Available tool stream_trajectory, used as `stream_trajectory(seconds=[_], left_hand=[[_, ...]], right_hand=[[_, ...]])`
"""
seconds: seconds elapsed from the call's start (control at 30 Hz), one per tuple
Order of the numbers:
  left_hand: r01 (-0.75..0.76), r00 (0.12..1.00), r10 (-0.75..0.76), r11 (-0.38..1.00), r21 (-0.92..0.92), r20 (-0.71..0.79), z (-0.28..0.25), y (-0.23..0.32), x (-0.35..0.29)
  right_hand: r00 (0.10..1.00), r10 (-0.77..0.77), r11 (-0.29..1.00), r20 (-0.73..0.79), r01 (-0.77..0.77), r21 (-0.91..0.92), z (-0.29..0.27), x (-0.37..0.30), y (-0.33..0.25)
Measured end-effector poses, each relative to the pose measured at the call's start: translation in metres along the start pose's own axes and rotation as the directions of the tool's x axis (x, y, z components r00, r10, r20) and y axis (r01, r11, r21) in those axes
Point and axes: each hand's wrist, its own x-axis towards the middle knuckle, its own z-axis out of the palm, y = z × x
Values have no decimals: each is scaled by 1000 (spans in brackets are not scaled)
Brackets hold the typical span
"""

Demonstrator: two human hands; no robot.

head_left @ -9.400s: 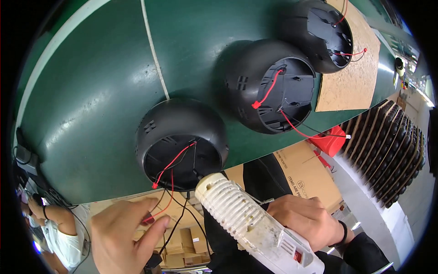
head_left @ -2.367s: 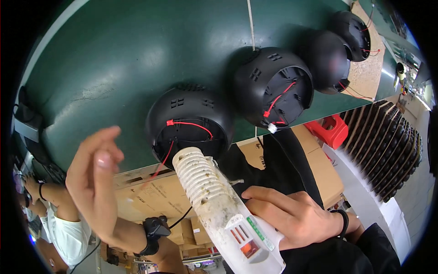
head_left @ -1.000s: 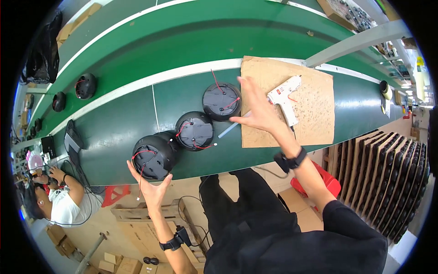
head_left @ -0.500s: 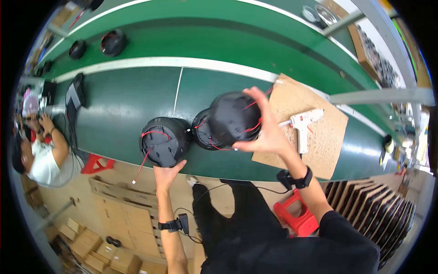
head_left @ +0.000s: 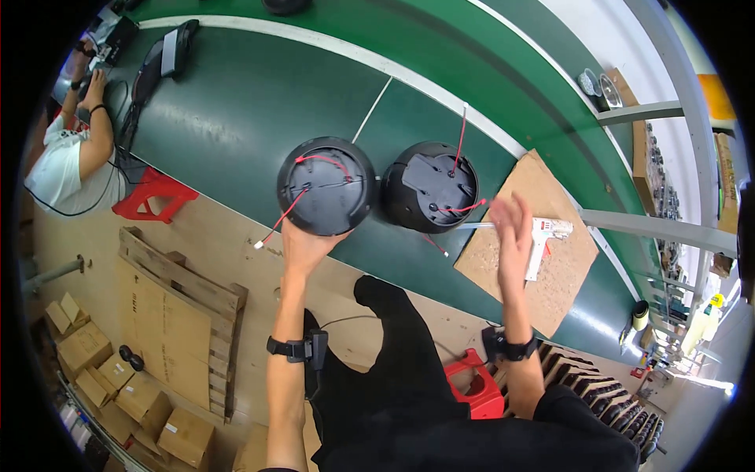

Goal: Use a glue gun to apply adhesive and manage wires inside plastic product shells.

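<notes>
The left hand is set against the near underside of a round black plastic housing at the front of the dark-green bench, apparently steadying it open side up; its fingers are hidden, so their closure cannot be told. The right hand is empty, fingers parted, beside a white plastic glue gun, probably laid on the tan flat board to spare the bench drips. A second black rounded housing sits between the hands, its red-wired interior exposed.
</notes>
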Motion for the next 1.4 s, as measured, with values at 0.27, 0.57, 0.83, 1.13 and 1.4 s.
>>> stream_trajectory(seconds=[0.27, 0.57, 0.83, 1.13, 1.4], left_hand=[[125, 992, -124, 991, -36, 32, -26, 11, -20], [15, 967, -40, 995, -100, -250, -18, 8, -24], [-30, 955, -14, 989, -142, -298, -25, 1, -32], [-38, 907, -59, 975, -220, -417, -53, 6, -30], [196, 867, -220, 975, -101, -447, -169, -10, -114]], right_hand=[[963, -230, 920, -143, 167, -355, 122, -40, 52], [896, -278, 955, -346, 219, -201, 160, -6, 59], [878, -438, 874, -193, 365, -322, 134, 16, 83], [868, -496, 811, -22, 454, -370, 124, 14, 51], [908, -375, 882, 187, 411, -230, 185, -68, -14]])
